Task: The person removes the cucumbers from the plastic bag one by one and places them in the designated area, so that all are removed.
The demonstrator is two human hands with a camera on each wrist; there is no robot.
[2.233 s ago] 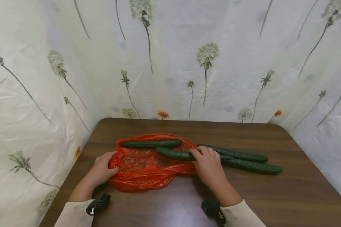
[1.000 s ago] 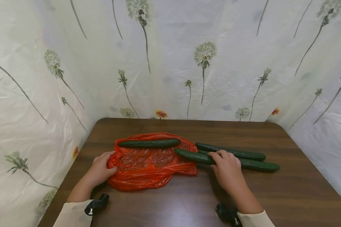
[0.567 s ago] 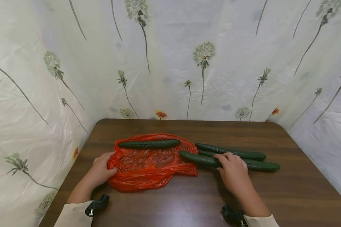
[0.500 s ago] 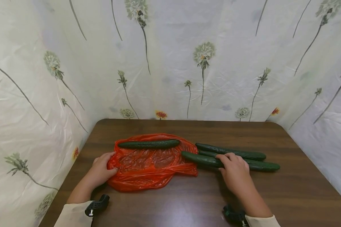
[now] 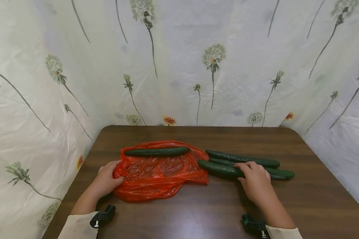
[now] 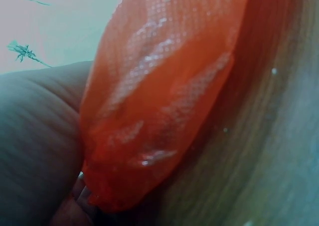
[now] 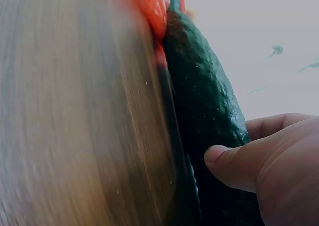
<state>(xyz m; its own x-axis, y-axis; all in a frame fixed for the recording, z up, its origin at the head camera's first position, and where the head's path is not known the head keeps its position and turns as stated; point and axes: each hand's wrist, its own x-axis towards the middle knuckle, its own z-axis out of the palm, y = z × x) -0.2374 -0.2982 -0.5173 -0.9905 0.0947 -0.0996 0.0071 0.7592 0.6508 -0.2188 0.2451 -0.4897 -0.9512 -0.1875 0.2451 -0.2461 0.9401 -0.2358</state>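
Observation:
My right hand (image 5: 255, 181) grips a dark green cucumber (image 5: 218, 168) from above, its tip over the right edge of a red plastic bag (image 5: 155, 191). In the right wrist view, the thumb presses one side of this cucumber and the fingers go round the far side. My left hand (image 5: 107, 177) holds the bag's left edge between thumb and fingers, the fingers partly hidden by the plastic. Another cucumber (image 5: 157, 152) lies within the bag along its back. Two more cucumbers lie right of the bag, a rear one (image 5: 242, 158) and a front one (image 5: 282, 174) partly covered by my right hand.
Everything lies on a brown wooden table (image 5: 179, 219) with rounded back corners. A flower-patterned plastic sheet (image 5: 173, 66) encloses it at the back and sides. A black wrist device sits at each wrist, below cream sleeves.
My right hand has moved to the right with its cucumber, drawing it from over the bag's middle to the bag's right edge, beside the two others. My left hand stays at the bag.

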